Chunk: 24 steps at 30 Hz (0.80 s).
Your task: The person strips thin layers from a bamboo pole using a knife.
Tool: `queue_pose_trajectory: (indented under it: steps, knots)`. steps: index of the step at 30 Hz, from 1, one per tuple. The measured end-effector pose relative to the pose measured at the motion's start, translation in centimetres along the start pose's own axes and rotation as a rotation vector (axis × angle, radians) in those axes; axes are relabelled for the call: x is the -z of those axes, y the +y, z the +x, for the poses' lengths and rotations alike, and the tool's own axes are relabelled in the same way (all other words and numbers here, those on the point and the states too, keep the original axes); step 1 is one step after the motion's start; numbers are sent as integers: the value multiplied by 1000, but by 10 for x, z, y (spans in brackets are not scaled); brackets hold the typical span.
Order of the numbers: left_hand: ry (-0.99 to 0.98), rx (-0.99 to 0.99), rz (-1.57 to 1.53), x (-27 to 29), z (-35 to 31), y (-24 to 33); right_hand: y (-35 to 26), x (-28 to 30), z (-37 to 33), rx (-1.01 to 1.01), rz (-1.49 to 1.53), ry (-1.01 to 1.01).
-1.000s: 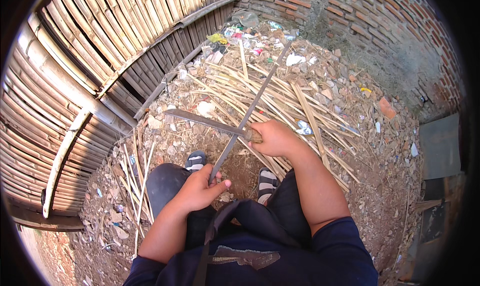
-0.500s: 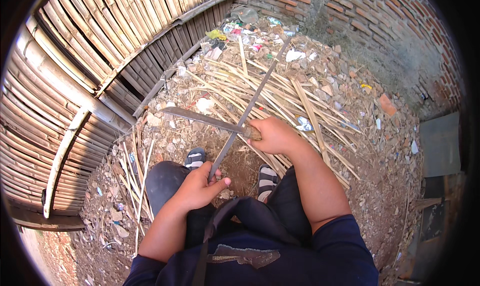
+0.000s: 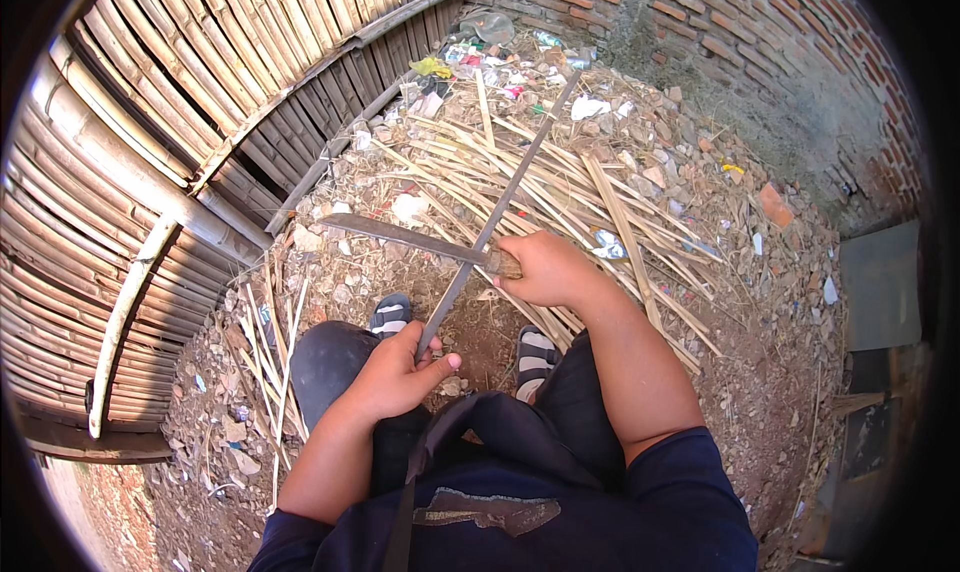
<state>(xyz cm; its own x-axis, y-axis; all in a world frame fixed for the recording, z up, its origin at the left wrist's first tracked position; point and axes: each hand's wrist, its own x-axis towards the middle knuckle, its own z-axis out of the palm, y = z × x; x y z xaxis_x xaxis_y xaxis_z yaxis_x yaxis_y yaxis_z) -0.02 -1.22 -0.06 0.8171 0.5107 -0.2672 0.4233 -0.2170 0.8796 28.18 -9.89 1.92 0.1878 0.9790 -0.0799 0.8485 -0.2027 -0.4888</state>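
Slipping looked like the likeliest trouble. Nearest the body, the left grip [image 3: 398, 380] was clamped on the lower part of a long grey-brown strip [image 3: 513, 185], its thumb stuck out to the right; with so partial a hold, the strip could have twisted under pressure. The left knee [image 3: 335, 368] sat just beside that grip, so a knife [image 3: 400, 235] skidding down the strip might have reached fingers or leg.

A little farther off, the right grip [image 3: 548, 270] was closed around the knife's wooden handle, the blade pointing left across the strip — whether it bit in or merely lay against it, I could not tell. Neither hand steadied the strip's far part, so a snag among the pile of pale slats [image 3: 455, 152] could have jerked it.

As for its lie, the strip ran out of the left grip, away and rightward, passed just left of the right grip where it met the blade near the handle, then stretched across the view of the pile — its tip toward the ground's far edge, near the brick wall [image 3: 690, 22].
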Motion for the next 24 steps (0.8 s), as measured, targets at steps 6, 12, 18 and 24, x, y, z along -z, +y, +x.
queue_pose_trajectory:
  steps: [6, 12, 18, 24]
  knots:
    - [3, -6, 10, 0, 0, -1, 4, -4, 0, 31, 31, 46]
    - [4, -9, 19, 0, 1, -2, 1, -1, 1, -4, -15, -16]
    - [3, -28, 31, 0, 1, -2, 7, -6, 1, 42, 43, 52]
    - [5, -34, 37, 0, 1, -1, 6, -6, -1, 38, 52, 44]
